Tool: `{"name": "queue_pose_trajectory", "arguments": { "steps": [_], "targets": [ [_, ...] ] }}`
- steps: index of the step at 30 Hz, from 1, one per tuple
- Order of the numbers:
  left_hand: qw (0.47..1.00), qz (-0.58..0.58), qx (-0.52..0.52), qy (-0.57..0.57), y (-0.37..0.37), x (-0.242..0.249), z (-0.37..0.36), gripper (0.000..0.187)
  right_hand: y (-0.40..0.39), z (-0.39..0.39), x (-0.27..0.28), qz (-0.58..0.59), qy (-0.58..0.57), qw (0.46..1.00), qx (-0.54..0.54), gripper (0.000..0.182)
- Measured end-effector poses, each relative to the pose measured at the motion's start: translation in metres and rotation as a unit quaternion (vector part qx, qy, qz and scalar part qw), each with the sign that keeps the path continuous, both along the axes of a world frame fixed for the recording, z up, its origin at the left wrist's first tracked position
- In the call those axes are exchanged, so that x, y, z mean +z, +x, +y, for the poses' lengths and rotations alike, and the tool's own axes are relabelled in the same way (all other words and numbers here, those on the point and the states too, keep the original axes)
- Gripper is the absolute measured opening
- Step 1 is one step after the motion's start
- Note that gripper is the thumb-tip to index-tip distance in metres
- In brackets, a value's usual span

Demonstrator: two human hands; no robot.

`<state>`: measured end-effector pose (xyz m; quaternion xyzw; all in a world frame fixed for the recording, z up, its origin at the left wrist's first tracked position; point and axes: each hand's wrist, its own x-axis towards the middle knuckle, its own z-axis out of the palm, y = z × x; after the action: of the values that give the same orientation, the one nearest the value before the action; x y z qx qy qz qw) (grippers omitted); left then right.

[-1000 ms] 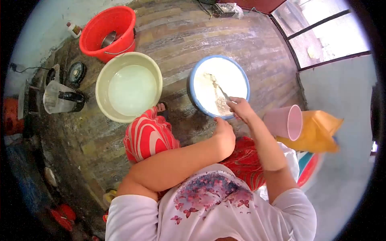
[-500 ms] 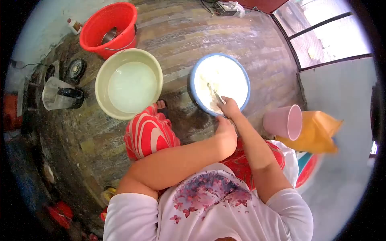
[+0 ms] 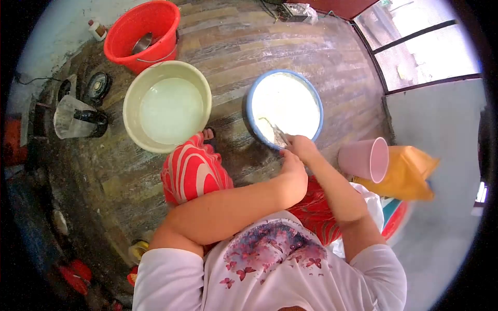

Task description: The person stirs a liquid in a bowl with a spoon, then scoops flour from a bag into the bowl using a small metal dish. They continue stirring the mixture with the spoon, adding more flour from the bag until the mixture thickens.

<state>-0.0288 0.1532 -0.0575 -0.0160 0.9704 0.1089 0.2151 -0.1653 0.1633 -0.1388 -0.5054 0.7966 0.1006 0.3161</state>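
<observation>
A blue-rimmed basin [image 3: 251, 115] with a bright white mass inside stands on the floor in front of me. My right hand [image 3: 302, 147] is closed round what looks like a metal spoon [image 3: 280, 134], whose far end dips into the white contents near the basin's near-left side. Glare hides the texture of that mass and the spoon's tip. Just below, my left hand [image 3: 293, 166] grips the basin's near rim, with its fingers partly hidden.
Left of the blue basin are a cream tub [image 3: 130, 124] of cloudy liquid, a red bucket [image 3: 116, 49] holding a metal bowl [image 3: 141, 43], and a clear jug [image 3: 66, 117]. At right are a pink bucket [image 3: 355, 159] and a yellow bag [image 3: 410, 168]. Patterned red cloth [image 3: 189, 176] covers my knee.
My right hand has shifted slightly down and right, and the spoon's tip has moved down toward the basin's near side. My left hand stays at the rim.
</observation>
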Motion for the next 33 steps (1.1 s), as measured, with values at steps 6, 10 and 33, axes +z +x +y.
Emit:
{"name": "queue_pose_trajectory", "arguments": {
  "steps": [6,10,33],
  "targets": [
    [0.999,-0.010,-0.035,0.001,0.003,0.005,-0.004,0.034,-0.012,-0.018,-0.035,-0.262,-0.119,0.883,-0.372,0.050],
    [1.000,-0.008,-0.015,0.024,0.002,0.001,-0.003,0.034,-0.031,-0.009,0.028,-0.250,-0.092,0.912,-0.312,0.044],
    [0.995,-0.090,-0.029,0.014,-0.001,0.012,-0.005,0.041,-0.039,0.011,0.036,-0.047,-0.114,0.990,-0.062,0.040]
  ]
}}
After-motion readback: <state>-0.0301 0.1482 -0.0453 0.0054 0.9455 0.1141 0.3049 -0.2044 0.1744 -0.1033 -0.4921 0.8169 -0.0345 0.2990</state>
